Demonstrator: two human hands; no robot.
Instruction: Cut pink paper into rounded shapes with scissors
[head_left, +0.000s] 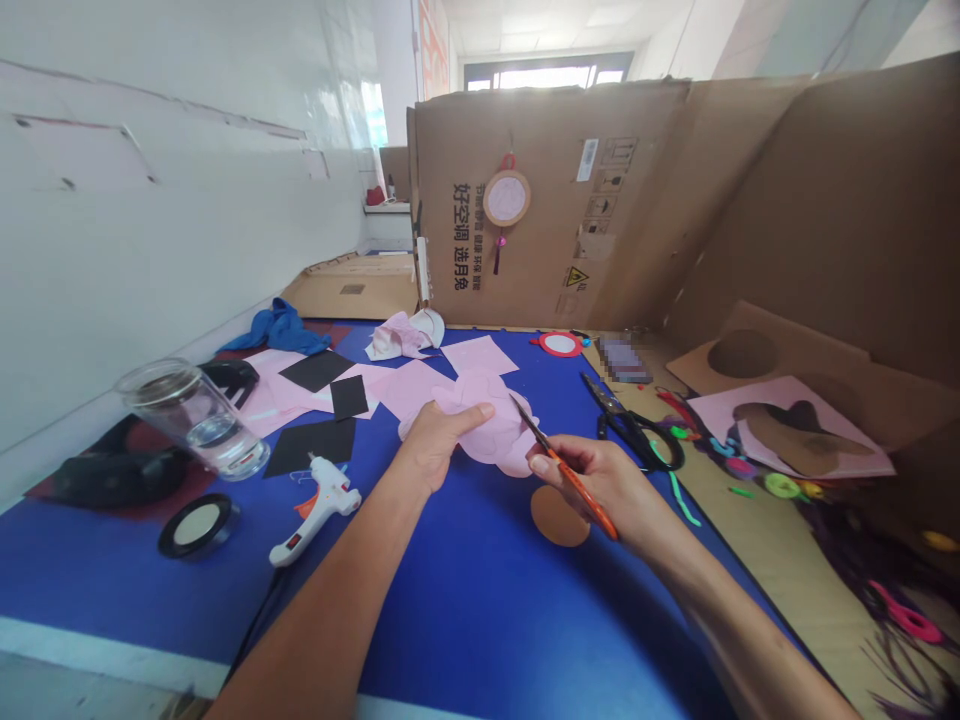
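My left hand [437, 441] grips a pink sheet of paper [491, 425] with a scalloped outline, thumb on top, just above the blue table [465, 600]. My right hand [600, 480] is closed round orange-handled scissors [564, 470], whose blades point up-left into the pink paper's right edge. A brown cardboard disc [559, 517] lies on the table below the scissors.
A white glue gun [315, 505], a glass of water [196, 416], a round black-rimmed lid [196, 525], black and pink paper pieces [330, 385] lie left. Black scissors [630, 425] and coloured scraps lie right. Cardboard walls [570, 230] stand behind.
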